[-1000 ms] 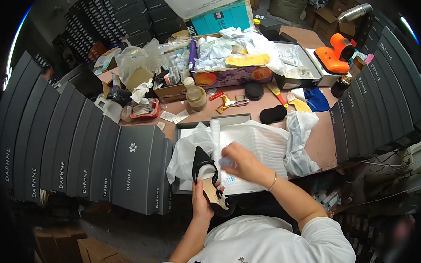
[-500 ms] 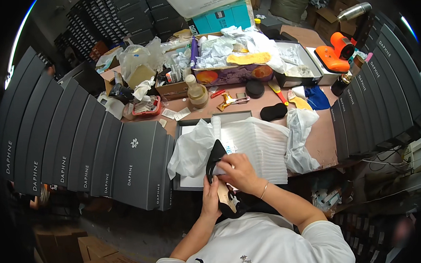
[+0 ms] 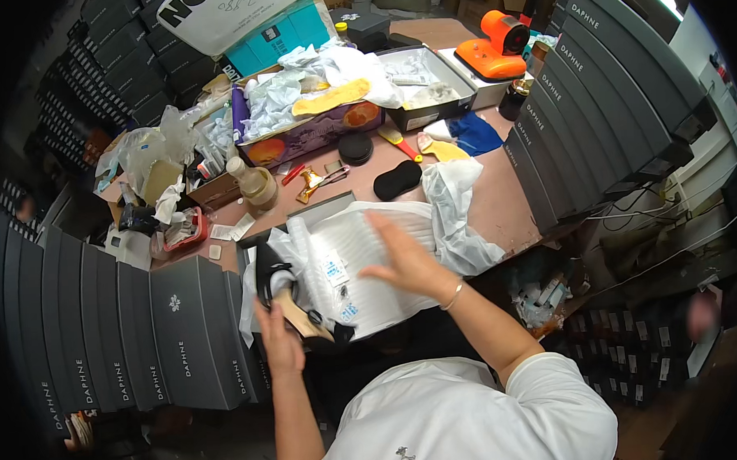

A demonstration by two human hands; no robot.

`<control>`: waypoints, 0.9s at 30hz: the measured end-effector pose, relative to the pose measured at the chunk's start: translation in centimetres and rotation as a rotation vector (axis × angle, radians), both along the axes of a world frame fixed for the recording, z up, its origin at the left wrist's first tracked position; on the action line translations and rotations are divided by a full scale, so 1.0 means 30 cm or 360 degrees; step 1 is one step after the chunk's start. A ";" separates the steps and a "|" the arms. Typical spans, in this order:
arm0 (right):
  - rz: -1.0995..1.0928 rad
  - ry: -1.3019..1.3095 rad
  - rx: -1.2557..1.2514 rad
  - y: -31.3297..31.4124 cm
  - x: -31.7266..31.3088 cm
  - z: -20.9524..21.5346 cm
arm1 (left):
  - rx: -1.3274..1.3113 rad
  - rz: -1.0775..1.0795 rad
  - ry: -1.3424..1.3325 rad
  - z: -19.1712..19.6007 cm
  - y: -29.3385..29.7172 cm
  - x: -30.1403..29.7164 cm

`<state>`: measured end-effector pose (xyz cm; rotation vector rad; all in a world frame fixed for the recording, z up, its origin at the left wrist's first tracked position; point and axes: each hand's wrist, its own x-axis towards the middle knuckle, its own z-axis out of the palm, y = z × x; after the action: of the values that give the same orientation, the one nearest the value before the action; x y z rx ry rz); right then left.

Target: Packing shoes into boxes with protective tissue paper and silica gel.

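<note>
A black shoe [image 3: 292, 306] with a beige insole lies tilted over the left part of an open dark grey shoebox [image 3: 334, 205]. Its outline is slightly blurred. Along its left side my left hand [image 3: 281, 339] grips it, with the fingers partly behind the shoe. My right hand [image 3: 409, 261] is empty, thumb and fingers apart, over a ribbed white foam sheet [image 3: 369, 242] that spreads across the box. Beside the shoe, small blue-printed packets [image 3: 334, 268] rest on the white wrapping. Crumpled white tissue paper [image 3: 454, 218] lies right of the box.
Stacked grey shoeboxes [image 3: 193, 320] line the left side, with another stack [image 3: 593, 97] at right. Behind stand a purple carton [image 3: 315, 132] full of paper, a glue bottle [image 3: 254, 186], a black oval pad [image 3: 398, 180], a brush [image 3: 401, 145] and an orange device [image 3: 496, 48].
The shoe has moved left and down into the box area with my left hand. My right hand has let go of it and opened over the foam. The view has turned right.
</note>
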<state>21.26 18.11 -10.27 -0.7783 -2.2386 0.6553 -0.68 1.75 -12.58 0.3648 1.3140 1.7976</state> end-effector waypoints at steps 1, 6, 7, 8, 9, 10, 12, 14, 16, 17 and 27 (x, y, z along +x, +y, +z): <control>-0.0323 -0.0286 0.0042 0.042 0.090 -0.004 | -0.0193 0.0200 0.0525 -0.032 0.001 -0.055; -0.0829 -0.1074 -0.0495 0.165 0.517 -0.288 | 0.0069 -0.0169 0.0716 0.084 0.026 0.045; -0.0888 -0.0934 -0.0448 0.165 0.552 -0.372 | 0.0045 -0.0300 0.0703 0.081 0.040 0.097; -0.0930 -0.0812 -0.0472 0.179 0.586 -0.384 | 0.0051 -0.0242 0.1371 0.041 0.053 0.124; -0.0979 -0.0688 -0.0501 0.190 0.627 -0.394 | 0.0082 -0.0242 0.1454 0.072 0.064 0.158; -0.1026 -0.0559 -0.0539 0.196 0.664 -0.400 | 0.0107 -0.0249 0.1543 0.109 0.071 0.185; -0.0876 0.0196 -0.1124 0.189 0.727 -0.281 | 0.0259 -0.0293 0.1327 0.123 0.061 0.215; -0.0701 0.0963 -0.1376 0.106 0.625 -0.018 | 0.0187 -0.0649 0.1181 0.134 0.042 0.253; -0.0570 0.1047 -0.1088 -0.006 0.445 0.162 | 0.0303 -0.0944 0.1313 0.116 0.069 0.340; -0.0506 0.1077 -0.0949 -0.041 0.390 0.198 | 0.0420 -0.0935 0.1171 0.133 0.084 0.398; 0.0225 0.0091 0.0520 -0.107 -0.008 0.347 | 0.0258 -0.0056 0.0139 0.067 -0.065 0.169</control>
<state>21.03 14.90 0.15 -0.4371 -2.2837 0.3562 4.39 -0.20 -10.57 0.5569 1.2164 1.8819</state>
